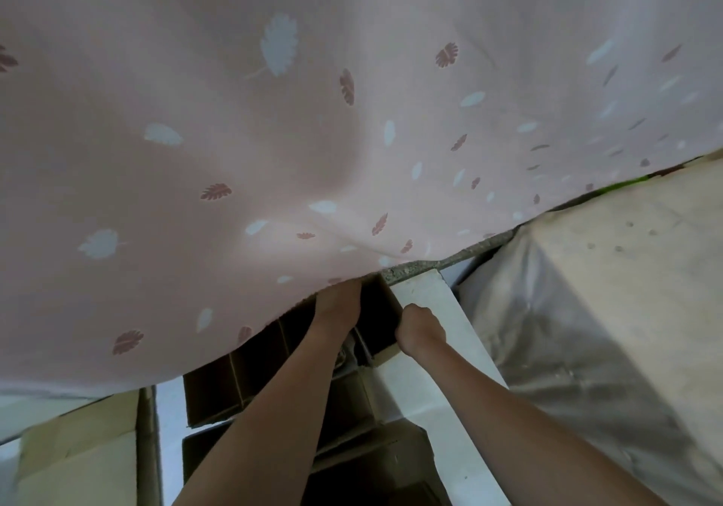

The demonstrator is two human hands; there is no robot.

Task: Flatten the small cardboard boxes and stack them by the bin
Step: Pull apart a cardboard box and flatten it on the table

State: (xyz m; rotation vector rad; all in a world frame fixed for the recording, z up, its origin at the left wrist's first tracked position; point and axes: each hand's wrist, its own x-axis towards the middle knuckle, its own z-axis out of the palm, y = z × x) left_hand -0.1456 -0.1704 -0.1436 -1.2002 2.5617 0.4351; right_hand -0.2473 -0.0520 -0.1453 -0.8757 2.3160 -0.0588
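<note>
Several brown cardboard boxes [250,364] lie on the floor below a pink leaf-patterned curtain. An open small box [381,310] stands at the far end, dark inside. My right hand [420,329] grips that box's right wall, fingers curled over the edge. My left hand [338,306] reaches along the box's left side, and its fingertips are hidden under the curtain hem, so its grip cannot be seen. More cardboard [375,462] lies below my forearms.
The pink curtain [313,114] fills the upper view and hangs over the boxes. A white slab [434,353] runs along the right of the boxes. A large plastic-wrapped block [606,290] stands at right. A pale cardboard box [78,462] sits at lower left.
</note>
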